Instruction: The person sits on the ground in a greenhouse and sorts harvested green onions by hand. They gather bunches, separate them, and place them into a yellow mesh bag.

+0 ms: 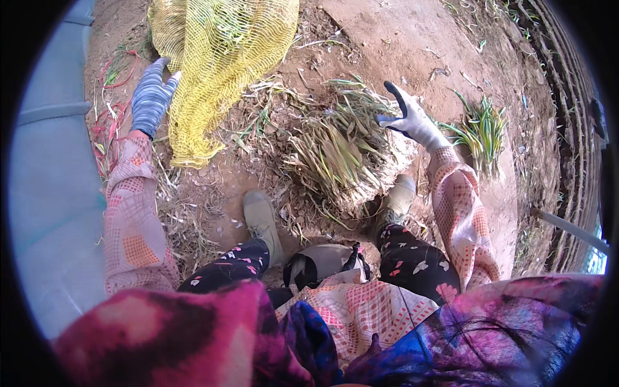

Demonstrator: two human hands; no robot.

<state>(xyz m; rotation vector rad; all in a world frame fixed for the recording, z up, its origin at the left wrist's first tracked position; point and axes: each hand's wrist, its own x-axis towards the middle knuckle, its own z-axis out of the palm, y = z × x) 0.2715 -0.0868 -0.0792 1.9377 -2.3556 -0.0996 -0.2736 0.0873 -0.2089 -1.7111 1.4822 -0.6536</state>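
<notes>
My left hand, in a blue-grey striped glove, is at the left edge of a yellow mesh bag. Its thumb is apart from the fingers, and the fingertips overlap the mesh; whether they touch it is unclear. Some green leaves show through the netting. My right hand, in a pale glove with dark fingertips, is spread with nothing in it. It hovers at the right side of a pile of onion-like plants with dry, yellowish leaves and pale roots. That pile lies on the soil in front of my right shoe.
A smaller bunch of green plants lies to the right. Red twine is tangled on the ground beside a bluish plastic sheet wall. Furrowed soil runs along the right, near a metal pole. My left shoe is on bare earth.
</notes>
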